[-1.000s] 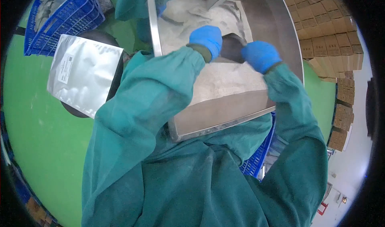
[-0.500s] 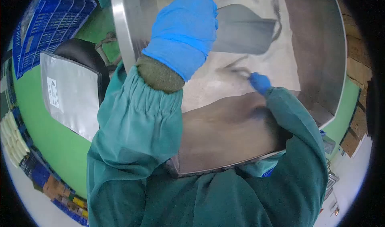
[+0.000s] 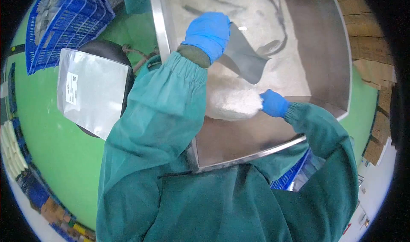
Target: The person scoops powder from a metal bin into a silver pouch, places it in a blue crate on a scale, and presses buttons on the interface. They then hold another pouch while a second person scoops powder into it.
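My left hand [image 3: 208,35], in a blue glove, is closed around the edge of a grey, smooth, sheet-like piece [image 3: 247,56] whose exact kind I cannot make out. The piece tilts down to the right over white powder [image 3: 292,77] in a large metal bin [image 3: 324,49]. Lower right, my blue-gloved right hand [image 3: 274,103] is a fist at the end of a heaped load of white powder [image 3: 235,103]. This load looks like a full scoop, though powder hides most of the tool. It sits close below the grey piece, above the bin's near side.
On a black round stool [image 3: 102,49] at the left lies a silver pouch [image 3: 96,88] with a white label. A blue crate [image 3: 72,28] stands behind it. Cardboard boxes [image 3: 363,32] line the right side. Part of another blue crate [image 3: 294,171] shows under my right arm.
My right hand has come up from the powder with a heaped white load. My left hand has shifted slightly down, and the grey piece now tilts downward. The camera view has shifted too.
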Action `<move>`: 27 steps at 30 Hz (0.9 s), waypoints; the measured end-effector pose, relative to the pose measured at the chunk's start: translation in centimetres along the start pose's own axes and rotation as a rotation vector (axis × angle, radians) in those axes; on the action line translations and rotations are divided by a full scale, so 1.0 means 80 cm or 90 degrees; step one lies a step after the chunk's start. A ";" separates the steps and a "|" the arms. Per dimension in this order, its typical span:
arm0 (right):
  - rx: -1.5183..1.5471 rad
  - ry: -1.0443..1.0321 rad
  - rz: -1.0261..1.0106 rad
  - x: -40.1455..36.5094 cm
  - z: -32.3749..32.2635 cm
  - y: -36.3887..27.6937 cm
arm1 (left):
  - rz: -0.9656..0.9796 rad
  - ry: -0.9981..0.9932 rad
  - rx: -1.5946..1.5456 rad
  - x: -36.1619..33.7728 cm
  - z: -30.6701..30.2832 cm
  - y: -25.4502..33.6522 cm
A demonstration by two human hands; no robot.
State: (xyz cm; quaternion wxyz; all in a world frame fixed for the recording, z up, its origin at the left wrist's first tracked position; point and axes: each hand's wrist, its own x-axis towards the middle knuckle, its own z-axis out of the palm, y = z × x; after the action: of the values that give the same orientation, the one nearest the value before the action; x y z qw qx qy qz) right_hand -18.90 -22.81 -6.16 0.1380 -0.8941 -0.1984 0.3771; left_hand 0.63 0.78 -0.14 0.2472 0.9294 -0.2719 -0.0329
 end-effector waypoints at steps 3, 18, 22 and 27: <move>0.103 0.085 0.123 -0.080 -0.105 -0.049 | -0.007 -0.015 -0.020 -0.001 -0.003 0.003; -0.424 0.134 0.319 -0.072 -0.268 -0.117 | 0.032 -0.006 -0.044 -0.004 0.008 0.005; -0.286 0.135 0.490 -0.101 -0.267 -0.048 | -0.016 0.039 -0.034 -0.001 0.007 0.002; -0.135 0.167 0.465 0.058 -0.065 0.155 | -0.041 0.022 -0.047 -0.003 -0.009 0.002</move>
State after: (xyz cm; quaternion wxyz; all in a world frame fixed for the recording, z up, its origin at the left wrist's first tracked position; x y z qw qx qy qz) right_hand -9.05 -32.14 -10.45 -0.0740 -0.9555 0.1142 0.2616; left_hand 0.53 1.10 0.54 0.2847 0.9284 -0.2363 -0.0344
